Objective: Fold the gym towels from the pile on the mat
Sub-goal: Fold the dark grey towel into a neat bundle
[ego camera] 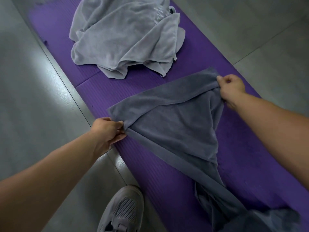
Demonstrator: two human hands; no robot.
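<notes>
Both bare forearms reach forward and down from the lower corners of the view. The left hand (pixel 108 131) sits at the near-left edge of the purple mat (pixel 250 156), knuckles up, with its fingers and thumb curled together and pinching 1 corner of the dark grey towel (pixel 175 124). The right hand (pixel 231 88) is farther out and to the right, its wrist bent, its fingers curled tight round the opposite end of the same top edge. Between the 2 hands the edge runs as a diagonal line, with a narrow strip of cloth folded over along it. Below that line the towel hangs in a loose triangular drape, and its lower part trails down over the mat toward the bottom right, where it bunches in folds.

Beyond the hands, well apart from the held towel, a pile of light grey towels (pixel 127 34) lies crumpled on the far part of the mat. A pale stitched mark (pixel 158 14) shows on the top towel of the pile, but it is too creased and small to read. A small white tag (pixel 175 58) sticks out at the pile's near-right edge; no writing can be made out on it.

A grey shoe (pixel 123 211) stands on the grey tiled floor (pixel 33 97) just beside the mat's left edge.
</notes>
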